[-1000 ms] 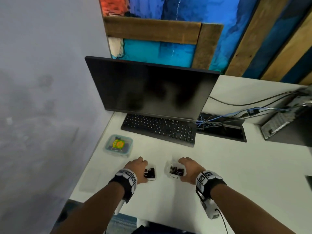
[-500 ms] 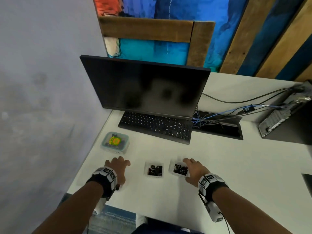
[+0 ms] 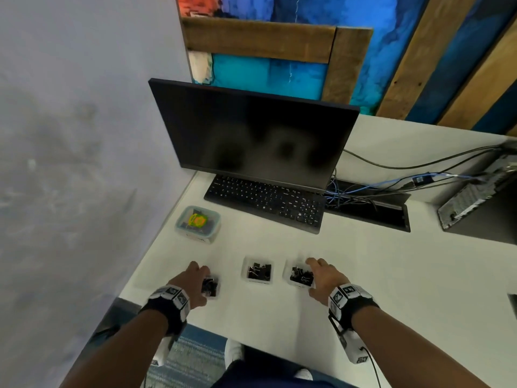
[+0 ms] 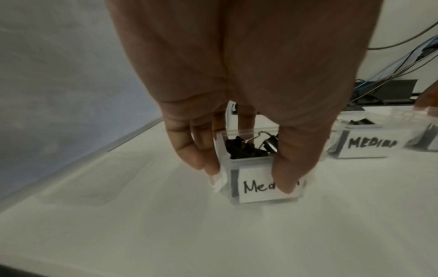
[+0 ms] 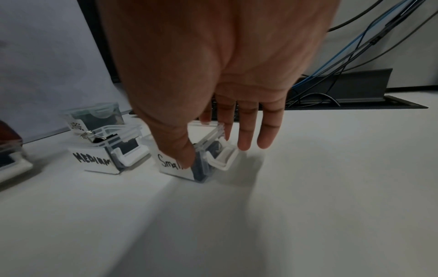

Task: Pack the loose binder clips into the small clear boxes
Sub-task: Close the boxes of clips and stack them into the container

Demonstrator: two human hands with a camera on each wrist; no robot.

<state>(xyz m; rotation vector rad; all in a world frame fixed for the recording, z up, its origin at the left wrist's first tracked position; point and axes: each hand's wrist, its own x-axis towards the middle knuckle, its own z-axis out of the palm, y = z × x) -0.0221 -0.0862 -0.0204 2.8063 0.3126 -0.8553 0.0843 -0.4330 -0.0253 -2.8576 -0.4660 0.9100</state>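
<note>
Labels first: my left hand (image 4: 237, 116) grips the clear box marked "Med…" (image 4: 263, 180), thumb covering the rest of the word, fingers curled round its left side, near the tabletop's (image 3: 363, 289) front-left corner. The middle box (image 3: 258, 272) reads "MEDIUM". My right hand (image 5: 213, 90) pinches the one marked "Smal…" (image 5: 189, 161), thumb on the label, other fingers straight behind it. Black binder clips (image 4: 246, 148) sit inside all three, lids off. A lidded tub (image 5: 94, 118) by the left edge says "LARGE".

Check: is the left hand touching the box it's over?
Touching. Left wrist view: the left hand has fingers on one side of the box and the thumb on its label, pinching it.
</note>
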